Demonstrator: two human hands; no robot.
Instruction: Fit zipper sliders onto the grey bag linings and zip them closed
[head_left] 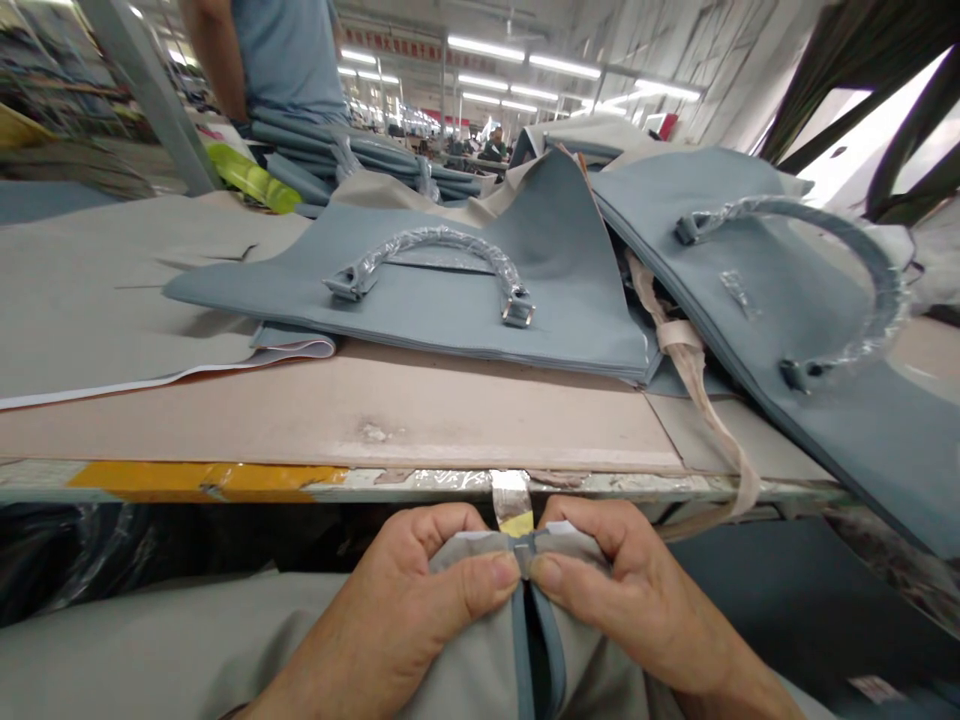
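My left hand (442, 575) and my right hand (600, 580) pinch a grey fabric panel (472, 650) between thumbs and fingers, just below the table's front edge. Between the two thumbs is the top end of a slit edged with blue-grey binding (521, 640). The slit gapes a little below the thumbs and shows dark inside. The thumb tips almost meet there. More of the grey fabric drapes toward the lower left. My fingers behind the panel are partly hidden.
On the table (465, 410) lie blue-grey bag panels (450, 315) with a plastic-wrapped handle (435, 240). A second stack (735, 260) hangs over the right edge, beside a beige strap (694, 370). Grey sheet material (112, 280) lies left. A person (289, 60) stands behind the table.
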